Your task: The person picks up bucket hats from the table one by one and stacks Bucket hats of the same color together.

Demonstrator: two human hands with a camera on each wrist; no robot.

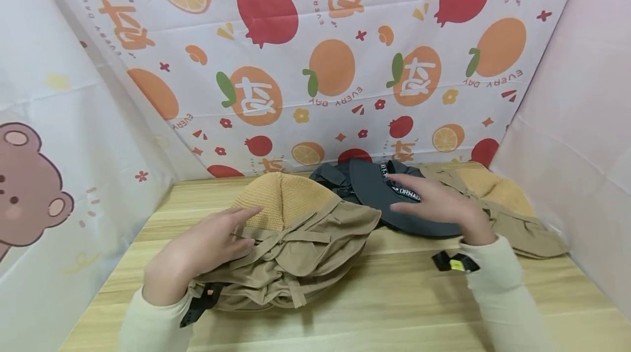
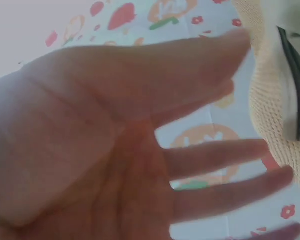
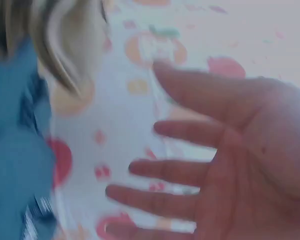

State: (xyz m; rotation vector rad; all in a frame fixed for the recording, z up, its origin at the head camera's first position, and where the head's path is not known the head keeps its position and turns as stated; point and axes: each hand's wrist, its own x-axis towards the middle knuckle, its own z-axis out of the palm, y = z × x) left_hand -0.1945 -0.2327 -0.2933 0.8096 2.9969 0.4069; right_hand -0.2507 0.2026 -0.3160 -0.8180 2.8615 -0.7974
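A sun hat [image 1: 283, 242] with a straw-coloured knitted crown and a khaki, bow-tied brim lies at the middle left of the table. Beside its left edge is my left hand [image 1: 207, 242], fingers extended and spread; whether they touch the hat I cannot tell. The left wrist view shows the hand [image 2: 140, 145] holding nothing, with part of the knitted crown [image 2: 270, 100] at the right. My right hand [image 1: 439, 201] hovers over a dark visor hat [image 1: 370, 193] with a lettered band, its fingers straight. In the right wrist view the palm [image 3: 240, 180] is bare.
Another straw-and-khaki hat [image 1: 517, 215] lies at the right end of the table, partly behind my right hand. Behind the wooden table [image 1: 374, 303] hangs a fruit-printed cloth [image 1: 305, 89]. White cloths [image 1: 581, 138] enclose both sides.
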